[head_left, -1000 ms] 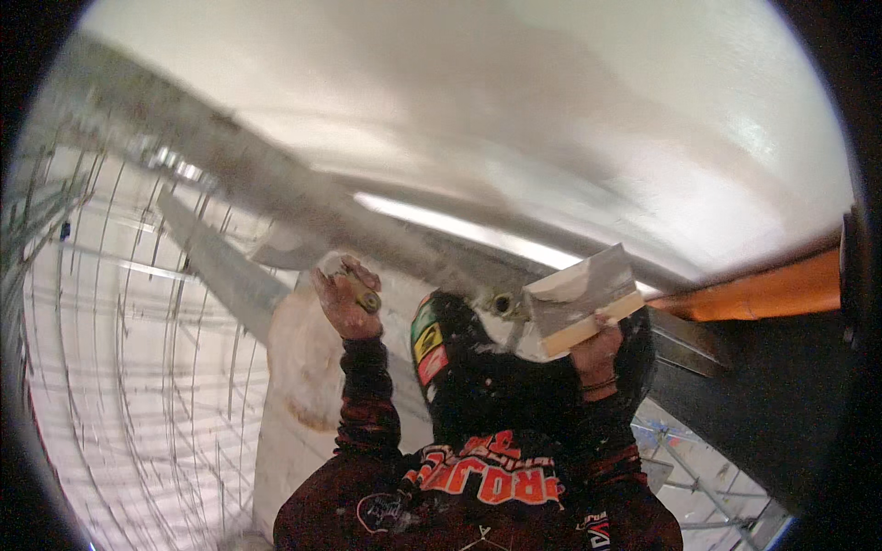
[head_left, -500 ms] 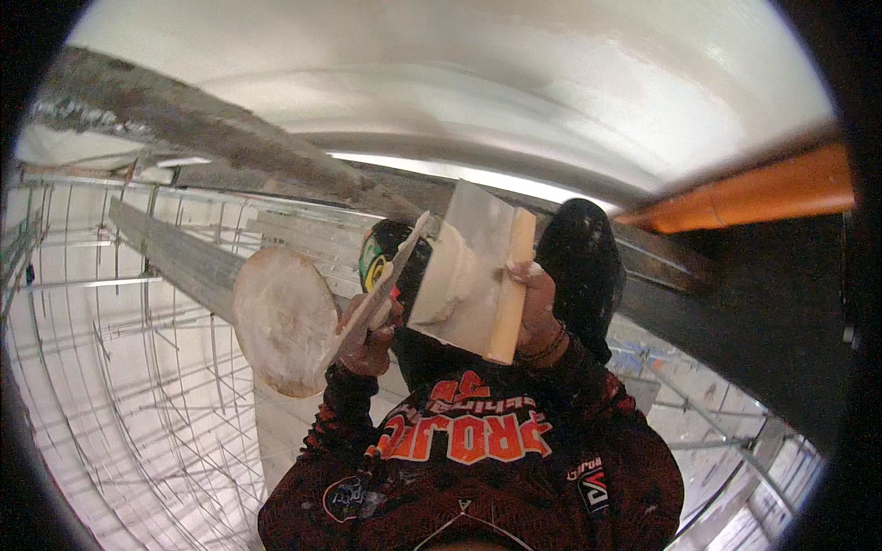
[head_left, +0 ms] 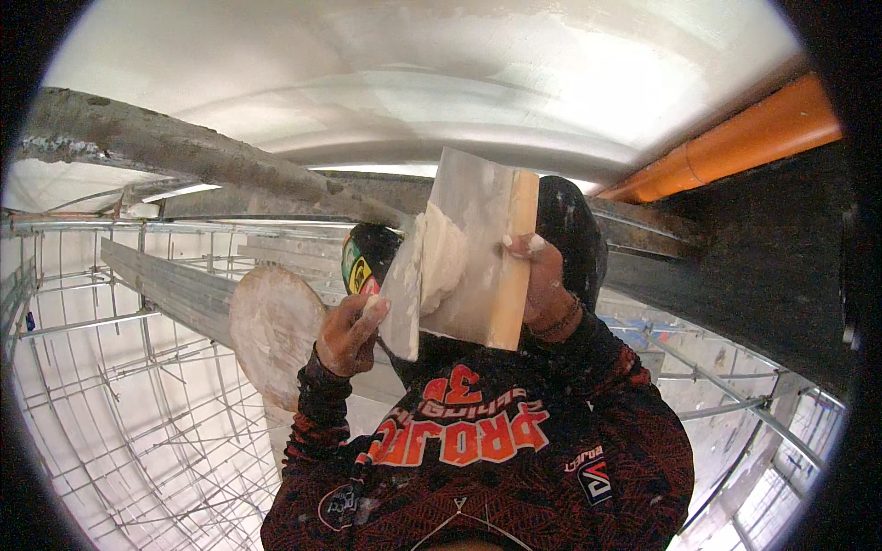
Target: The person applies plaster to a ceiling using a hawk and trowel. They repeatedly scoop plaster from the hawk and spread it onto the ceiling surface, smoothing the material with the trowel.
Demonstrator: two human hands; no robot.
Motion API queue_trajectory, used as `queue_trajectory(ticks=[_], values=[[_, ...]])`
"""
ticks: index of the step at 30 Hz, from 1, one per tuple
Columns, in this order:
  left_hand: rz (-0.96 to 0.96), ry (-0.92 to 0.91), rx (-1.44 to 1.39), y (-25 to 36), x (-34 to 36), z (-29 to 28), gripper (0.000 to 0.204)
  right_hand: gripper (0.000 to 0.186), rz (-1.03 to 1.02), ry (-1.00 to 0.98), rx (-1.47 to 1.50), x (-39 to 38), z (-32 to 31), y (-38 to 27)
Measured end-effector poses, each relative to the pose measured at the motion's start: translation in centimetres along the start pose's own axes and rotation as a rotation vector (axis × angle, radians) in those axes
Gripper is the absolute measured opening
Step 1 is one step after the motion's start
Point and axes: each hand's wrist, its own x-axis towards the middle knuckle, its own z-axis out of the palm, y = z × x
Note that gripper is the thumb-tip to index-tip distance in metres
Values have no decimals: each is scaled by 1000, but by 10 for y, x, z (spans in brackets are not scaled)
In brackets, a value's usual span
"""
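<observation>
My left hand [head_left: 347, 335] is closed on a thin putty knife [head_left: 402, 303], its pale blade tilted against the edge of a heap of off-white putty [head_left: 441, 262]. My right hand [head_left: 542, 280] grips the light wooden edge of a wide metal spreading blade [head_left: 482, 230], which carries that putty. The two blades meet above my dark-clad lap and knees [head_left: 571, 216]. A round, dusty, whitish disc [head_left: 276, 335] lies just left of my left hand.
A stained pipe [head_left: 175, 147] crosses the upper left under a pale curved surface [head_left: 413, 73]. An orange pipe [head_left: 730, 133] runs at the upper right above a dark beam [head_left: 707, 266]. Grey planks [head_left: 165, 289] and metal scaffolding [head_left: 110, 395] surround me below.
My hands have come together: the left one moved right with its knife, now angled against the putty, and the wide blade shifted left and turned upright. The view has also tilted.
</observation>
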Motion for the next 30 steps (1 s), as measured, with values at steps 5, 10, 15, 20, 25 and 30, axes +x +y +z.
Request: queue_trajectory(ticks=[5,10,15,20,25,30], values=[[-111,-60,20,-5,2,2,69,36,23,43,-141,-8,-12,3],[-205,-156,197,-36,-24,13,58,38,31,-94,11,-21,-23,0],[-164,289,332,-50,-70,24,41,35,-107,86,119,-33,-45,-4],[-350,1050,-600,-50,-45,1,46,34,-401,107,90,-27,-85,-1],[-95,1366,-252,-70,39,-84,26,43,-524,-73,156,9,-102,6],[-29,1481,192,-83,128,-124,22,36,-881,136,-586,125,-102,21]])
